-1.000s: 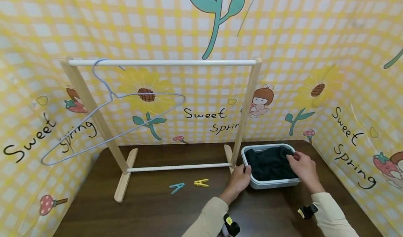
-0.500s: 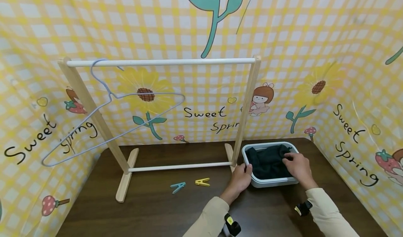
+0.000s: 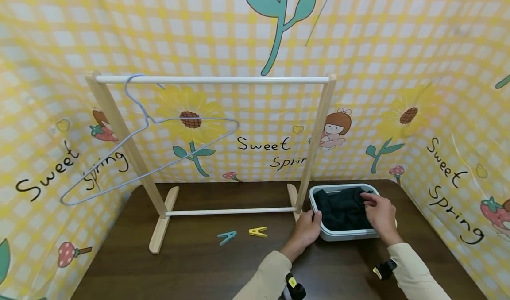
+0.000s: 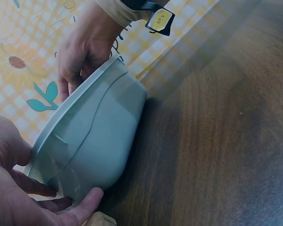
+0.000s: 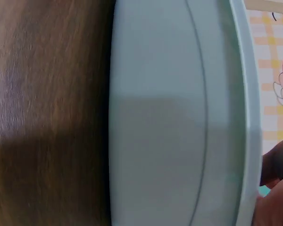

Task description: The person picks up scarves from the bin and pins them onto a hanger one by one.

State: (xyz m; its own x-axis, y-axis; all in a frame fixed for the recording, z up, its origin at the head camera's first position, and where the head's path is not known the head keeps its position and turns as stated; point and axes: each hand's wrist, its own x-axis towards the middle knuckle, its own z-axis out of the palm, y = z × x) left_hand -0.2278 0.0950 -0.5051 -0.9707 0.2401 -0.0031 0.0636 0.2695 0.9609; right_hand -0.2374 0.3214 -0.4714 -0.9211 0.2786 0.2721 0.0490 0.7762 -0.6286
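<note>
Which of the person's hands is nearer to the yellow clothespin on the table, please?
Left. The left hand grips the basin's near-left corner, right of the yellow clothespin; the right hand is farther right, on the dark cloth.

Beige long sleeves (image 3: 266, 278), black wrist cameras (image 3: 295, 287) with yellow labels

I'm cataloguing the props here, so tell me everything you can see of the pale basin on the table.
The pale grey-blue plastic basin is a shallow, rounded-rectangular tub with a flared rim and smooth walls. It sits upright on the dark brown wooden table, at the right foot of the wooden drying rack. A dark crumpled cloth fills it. The left hand holds its near left corner; the right hand reaches in over the far right side, fingers on the cloth.
</note>
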